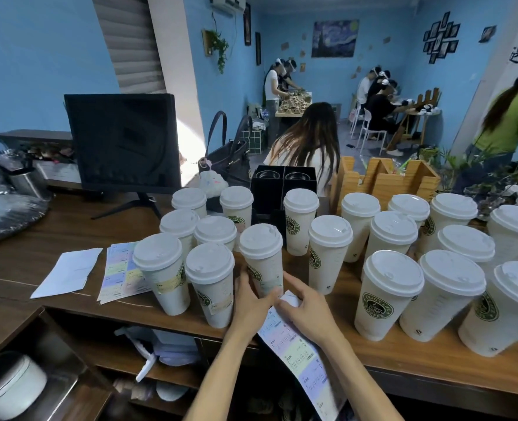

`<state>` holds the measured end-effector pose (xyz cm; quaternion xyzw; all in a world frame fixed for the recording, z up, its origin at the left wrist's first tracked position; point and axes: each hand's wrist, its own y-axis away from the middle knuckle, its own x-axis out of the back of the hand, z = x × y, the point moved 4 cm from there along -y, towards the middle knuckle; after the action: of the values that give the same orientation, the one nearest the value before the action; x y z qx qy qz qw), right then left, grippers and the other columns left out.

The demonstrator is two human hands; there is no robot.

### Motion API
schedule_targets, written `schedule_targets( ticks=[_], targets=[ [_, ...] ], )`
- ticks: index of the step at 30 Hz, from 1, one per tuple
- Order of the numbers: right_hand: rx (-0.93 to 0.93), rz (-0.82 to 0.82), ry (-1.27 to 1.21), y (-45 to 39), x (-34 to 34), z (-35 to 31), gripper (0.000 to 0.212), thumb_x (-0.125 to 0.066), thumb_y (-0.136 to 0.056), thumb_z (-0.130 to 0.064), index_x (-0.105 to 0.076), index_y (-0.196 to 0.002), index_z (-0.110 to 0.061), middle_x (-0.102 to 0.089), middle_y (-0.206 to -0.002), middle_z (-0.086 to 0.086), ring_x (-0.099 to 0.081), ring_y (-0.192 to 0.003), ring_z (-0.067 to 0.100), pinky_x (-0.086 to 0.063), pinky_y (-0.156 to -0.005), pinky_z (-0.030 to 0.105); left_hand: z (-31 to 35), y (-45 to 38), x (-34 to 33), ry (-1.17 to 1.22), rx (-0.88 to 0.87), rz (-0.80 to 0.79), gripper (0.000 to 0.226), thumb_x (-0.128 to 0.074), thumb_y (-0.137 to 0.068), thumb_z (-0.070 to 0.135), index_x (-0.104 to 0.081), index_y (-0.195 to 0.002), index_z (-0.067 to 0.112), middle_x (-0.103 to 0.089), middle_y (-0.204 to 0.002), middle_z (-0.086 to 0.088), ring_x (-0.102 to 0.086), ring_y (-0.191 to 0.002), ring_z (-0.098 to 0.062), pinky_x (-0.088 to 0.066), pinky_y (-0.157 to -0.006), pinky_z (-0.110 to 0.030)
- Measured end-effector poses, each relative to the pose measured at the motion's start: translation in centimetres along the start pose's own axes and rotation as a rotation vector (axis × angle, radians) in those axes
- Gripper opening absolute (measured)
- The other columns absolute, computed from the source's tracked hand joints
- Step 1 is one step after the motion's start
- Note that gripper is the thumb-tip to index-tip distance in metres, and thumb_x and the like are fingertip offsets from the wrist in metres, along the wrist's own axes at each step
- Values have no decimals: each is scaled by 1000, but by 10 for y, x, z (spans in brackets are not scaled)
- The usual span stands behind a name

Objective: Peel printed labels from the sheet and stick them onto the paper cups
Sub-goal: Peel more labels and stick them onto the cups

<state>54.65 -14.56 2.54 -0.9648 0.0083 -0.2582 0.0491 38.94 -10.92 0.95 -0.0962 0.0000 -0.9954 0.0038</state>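
Your left hand (250, 302) has its fingers curled against the lower side of a lidded cup (262, 259), pressing on a pale label (270, 285) there, or so it seems, since the spot is blurred. Your right hand (308, 308) pinches the top end of the label sheet (300, 357), which hangs down past the tabletop (434, 360) edge (pastel blocks, print unreadable). More lidded cups stand on both sides of your fingers; another sheet (121, 271) lies further left.
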Motion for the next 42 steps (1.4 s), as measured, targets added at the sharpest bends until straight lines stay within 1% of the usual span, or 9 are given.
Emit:
schedule_targets(
  ticks=[4,7,12,21,25,31,34,37,42],
  targets=[
    [-12,-2,16,-7,-2,1,50,-63,-97,-56,-48,-145,-55,-67,-123,-31,-61,-112,-13,-50,-93,19,-2,-6,-1,-3,-32,26,93,-83,-75,40,-28,-151,46,-47,-152,11,-46,-141,-10,-44,-116,-48],
    [1,36,51,-11,-5,2,46,-60,-101,-46,-47,-143,-57,-67,-121,-27,-62,-114,-6,-49,-105,28,-2,-8,-5,-10,-51,52,86,-79,-85,23,-27,-152,39,-49,-150,10,-49,-138,-8,-44,-115,-43],
    [-16,14,49,-20,-11,3,53,-59,-103,-34,-42,-152,-47,-57,-147,-18,-53,-137,7,-45,-113,35,0,-11,-7,-78,-56,83,75,-72,-94,21,-27,-154,27,-54,-146,5,-53,-132,-12,-44,-113,-39],
    [-114,95,53,-17,-10,19,53,-59,-103,-36,-46,-154,-28,-52,-154,-7,-45,-145,16,-36,-120,41,-4,-9,-10,-226,-8,102,84,-62,-101,32,-8,-165,17,-24,-169,-5,-22,-156,-22,-20,-127,-39],
    [-87,200,-3,-1,-1,14,48,-61,-102,-35,-53,-149,-29,-57,-149,-6,-47,-143,17,-38,-118,41,-4,12,-13,-154,-1,101,81,-59,-103,30,-7,-165,22,-23,-169,-1,-24,-155,-18,-24,-126,-42],
    [-57,339,-134,23,14,-8,43,-59,-98,-50,-53,-141,-48,-73,-122,0,-65,-116,22,-50,-105,47,23,57,-15,62,-41,142,58,-64,-101,28,-36,-149,45,-59,-131,17,-58,-115,7,-45,-102,-29],
    [-38,385,-218,30,24,-29,41,-61,-100,-47,-52,-140,-48,-74,-110,-2,-64,-101,11,-52,-92,36,38,61,-9,157,-55,177,41,-67,-98,27,-52,-130,47,-67,-114,5,-65,-104,-7,-54,-92,-35],
    [-132,321,-428,36,33,-52,40,-67,-98,-42,-58,-137,-37,-75,-101,2,-71,-88,10,-51,-72,20,56,61,-5,172,-86,165,34,-67,-92,33,-57,-120,49,-66,-119,5,-66,-108,-17,-56,-95,-48],
    [-277,-23,-712,53,37,-68,25,-82,-86,-18,-75,-108,-9,-79,-100,14,-77,-89,27,-60,-75,33,79,60,4,135,-212,248,29,-70,-87,36,-55,-111,42,-62,-117,4,-61,-113,-24,-50,-100,-54]
  ],
)
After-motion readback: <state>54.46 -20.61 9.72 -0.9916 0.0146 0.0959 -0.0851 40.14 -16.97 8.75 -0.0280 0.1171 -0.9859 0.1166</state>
